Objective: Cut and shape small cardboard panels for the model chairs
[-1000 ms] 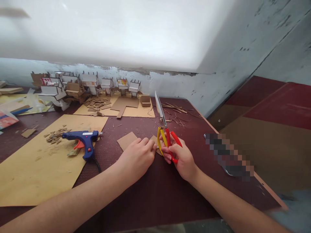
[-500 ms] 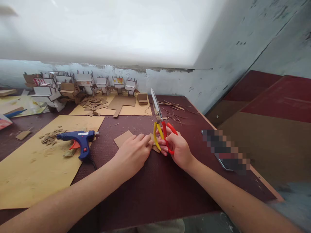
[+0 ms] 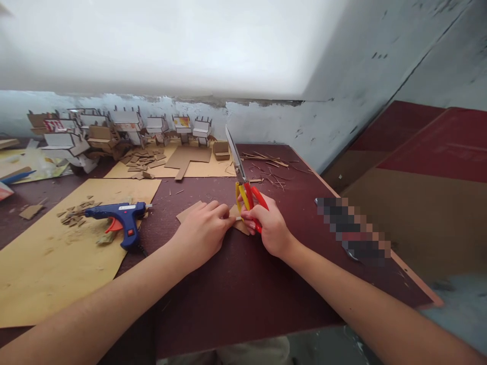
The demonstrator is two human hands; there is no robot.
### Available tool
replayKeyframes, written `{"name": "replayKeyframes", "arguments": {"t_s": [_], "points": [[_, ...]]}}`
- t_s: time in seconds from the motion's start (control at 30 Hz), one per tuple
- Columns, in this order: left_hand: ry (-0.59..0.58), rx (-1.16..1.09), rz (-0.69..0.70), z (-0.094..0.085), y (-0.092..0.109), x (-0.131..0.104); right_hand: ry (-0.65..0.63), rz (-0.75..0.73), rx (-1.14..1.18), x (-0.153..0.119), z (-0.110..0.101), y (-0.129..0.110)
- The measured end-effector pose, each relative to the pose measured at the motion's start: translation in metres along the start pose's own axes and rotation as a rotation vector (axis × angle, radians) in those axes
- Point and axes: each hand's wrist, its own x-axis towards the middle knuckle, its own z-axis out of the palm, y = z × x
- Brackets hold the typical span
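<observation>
A pair of scissors (image 3: 242, 180) with yellow and red handles is held in my right hand (image 3: 271, 223), its blades pointing up and away and closed together. My left hand (image 3: 203, 230) is closed, fingers curled, over a piece of brown cardboard (image 3: 186, 211) on the dark red table (image 3: 236, 299). Cardboard also shows to the right of its fingertips, beneath my right fingers. A small pale sliver is visible between the two hands; what it belongs to is unclear. My left hand hides most of the cardboard.
At left, a blue glue gun (image 3: 127, 215) lies on a yellow board (image 3: 76, 274) beside cardboard scraps (image 3: 72, 217). Behind stand several small cardboard models (image 3: 127, 121) and a T-shaped cardboard piece (image 3: 188, 158). Thin strips (image 3: 266, 158) lie at the back right, a pixelated phone-like object (image 3: 352, 230) at right.
The scissors have tilted further left, and their handles look closer together. Both hands appear slightly further left in view, partly because the camera has shifted. My left hand stays on the cardboard.
</observation>
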Motion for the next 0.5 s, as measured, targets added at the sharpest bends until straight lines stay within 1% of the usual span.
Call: {"name": "replayKeyframes", "arguments": {"t_s": [0.1, 0.2, 0.33, 0.5], "points": [[-0.066, 0.061, -0.011, -0.003, 0.0, 0.002, 0.005, -0.005, -0.011, 0.006, 0.0, 0.001], [-0.095, 0.081, -0.015, -0.004, 0.0, 0.004, 0.017, -0.015, -0.019, 0.012, 0.0, 0.003], [-0.084, 0.085, -0.022, -0.003, -0.003, 0.006, 0.028, -0.014, -0.029, 0.022, -0.002, 0.004], [-0.042, 0.078, -0.037, 0.001, -0.006, 0.007, 0.05, -0.022, -0.035, 0.029, -0.002, 0.007]]}}
